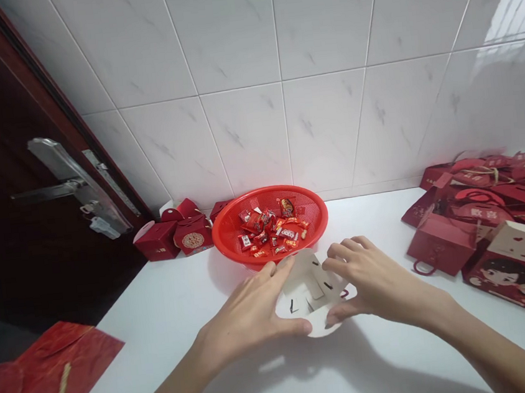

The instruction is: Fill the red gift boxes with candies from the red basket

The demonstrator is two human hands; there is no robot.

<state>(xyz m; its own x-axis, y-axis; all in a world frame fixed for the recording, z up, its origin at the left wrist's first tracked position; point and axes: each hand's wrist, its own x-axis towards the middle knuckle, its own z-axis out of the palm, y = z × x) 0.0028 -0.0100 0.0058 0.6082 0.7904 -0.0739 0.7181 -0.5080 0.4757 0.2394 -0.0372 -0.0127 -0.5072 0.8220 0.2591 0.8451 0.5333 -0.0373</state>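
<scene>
Between my hands is a small gift box (305, 282), its top open toward me and its white inside showing. My left hand (262, 306) grips the box's left side, thumb on the near flap and fingers along the far edge. On the opposite side my right hand (357, 274) holds it, thumb at the near flap and fingers curled at the far right edge. Dark slots and small tabs show inside; I see no candy in it. Just behind the box stands a red plastic basket (220, 241) with wrapped candies (273, 230) in it.
Several small red boxes (192, 234) stand left of the basket by the tiled wall. A red bag (68, 360) with a gold cord lies at the left table edge. Piled at right are flattened red boxes (500, 187) and a box with cartoon faces (519, 276). A dark door (9, 248) is at left.
</scene>
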